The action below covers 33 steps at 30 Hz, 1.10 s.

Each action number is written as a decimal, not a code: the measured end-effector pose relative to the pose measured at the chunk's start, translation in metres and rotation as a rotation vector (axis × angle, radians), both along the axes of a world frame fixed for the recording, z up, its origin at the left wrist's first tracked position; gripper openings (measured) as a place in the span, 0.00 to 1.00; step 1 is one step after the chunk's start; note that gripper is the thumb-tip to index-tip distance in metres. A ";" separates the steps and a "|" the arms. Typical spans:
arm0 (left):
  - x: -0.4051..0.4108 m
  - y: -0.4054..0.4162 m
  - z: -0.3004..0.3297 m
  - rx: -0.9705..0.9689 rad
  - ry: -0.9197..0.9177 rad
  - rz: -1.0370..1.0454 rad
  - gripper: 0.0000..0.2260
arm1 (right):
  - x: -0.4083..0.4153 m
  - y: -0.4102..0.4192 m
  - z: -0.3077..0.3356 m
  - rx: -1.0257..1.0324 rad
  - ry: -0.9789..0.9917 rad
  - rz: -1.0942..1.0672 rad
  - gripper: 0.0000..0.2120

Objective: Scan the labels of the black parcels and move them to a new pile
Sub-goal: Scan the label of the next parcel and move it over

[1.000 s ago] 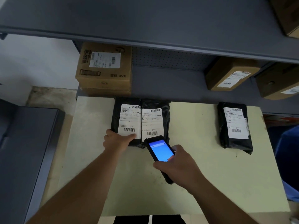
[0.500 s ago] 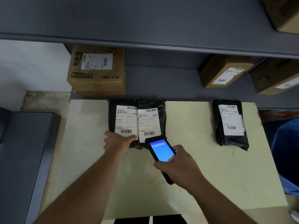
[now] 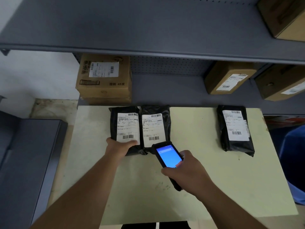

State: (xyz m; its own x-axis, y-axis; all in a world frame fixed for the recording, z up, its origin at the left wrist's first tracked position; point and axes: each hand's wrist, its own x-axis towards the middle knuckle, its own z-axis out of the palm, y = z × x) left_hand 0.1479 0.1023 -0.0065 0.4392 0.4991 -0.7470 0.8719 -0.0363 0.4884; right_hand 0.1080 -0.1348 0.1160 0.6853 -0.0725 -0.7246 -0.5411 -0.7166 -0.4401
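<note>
Two black parcels with white labels lie side by side at the back of the pale table [image 3: 206,179]: the left parcel [image 3: 125,126] and the middle parcel [image 3: 155,128]. My left hand [image 3: 119,147] grips the near edge of the left parcel, thumb on its label. My right hand [image 3: 186,172] holds a black handheld scanner [image 3: 167,157] with a lit blue screen, its tip just below the middle parcel's barcode. A third black parcel [image 3: 235,129] lies alone at the right.
A grey shelf [image 3: 148,52] overhangs the back of the table. Cardboard boxes stand beneath it: one [image 3: 105,80] behind the left parcel, others [image 3: 229,78] at the right. A grey cabinet [image 3: 28,154] is at the left, something blue [image 3: 293,162] at the right edge.
My left hand has closed further over the left parcel's near edge. The scanner stays pointed at the middle parcel's label. The view shifted slightly.
</note>
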 end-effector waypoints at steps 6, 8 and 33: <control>-0.005 0.006 0.005 -0.146 0.040 0.083 0.42 | -0.006 0.002 0.005 0.009 -0.018 0.013 0.23; -0.006 0.009 0.002 -0.210 0.047 0.095 0.36 | -0.009 0.001 0.008 0.009 -0.018 0.020 0.23; -0.038 0.031 0.019 -0.441 -0.324 0.090 0.30 | -0.023 0.006 0.034 -0.064 -0.057 0.074 0.25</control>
State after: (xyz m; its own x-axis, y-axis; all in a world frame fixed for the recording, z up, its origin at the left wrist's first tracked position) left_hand 0.1104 0.1329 0.0125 0.6516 0.2156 -0.7273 0.6645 0.3002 0.6844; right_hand 0.0853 -0.1288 0.1497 0.7301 -0.0652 -0.6802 -0.4616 -0.7810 -0.4206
